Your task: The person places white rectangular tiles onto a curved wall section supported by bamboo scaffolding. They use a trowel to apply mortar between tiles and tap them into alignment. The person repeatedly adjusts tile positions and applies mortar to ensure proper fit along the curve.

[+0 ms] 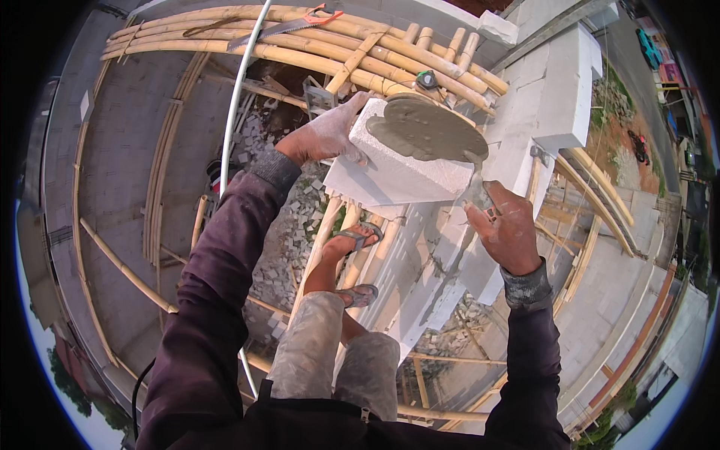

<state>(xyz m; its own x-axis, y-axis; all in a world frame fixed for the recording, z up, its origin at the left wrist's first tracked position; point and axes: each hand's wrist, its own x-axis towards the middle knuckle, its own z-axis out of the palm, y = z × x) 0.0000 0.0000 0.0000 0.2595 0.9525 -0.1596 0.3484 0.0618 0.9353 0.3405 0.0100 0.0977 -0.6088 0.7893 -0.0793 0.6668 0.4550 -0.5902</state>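
Note:
My left hand point(330, 133) grips the left end of a white lightweight block point(409, 176), held above a wall top. Thick wet grey mortar point(426, 127) lies on the block's upper surface. My right hand point(499, 225) is closed on a mortar-smeared trowel point(474, 187) at the block's right end; the trowel's blade is partly hidden and hard to tell from the mortar. Below, more white blocks form the wall point(435, 277), with grey mortar smears on them. My sandalled feet point(352, 247) rest on bamboo poles beside it.
A bamboo platform point(315, 60) holds a handsaw point(274, 34) and a tape measure point(426, 79). A white pipe point(232, 131) runs vertically at left. A hammer-like tool point(537, 161) leans at right. Rubble point(266, 277) lies far below; a road point(637, 90) shows at far right.

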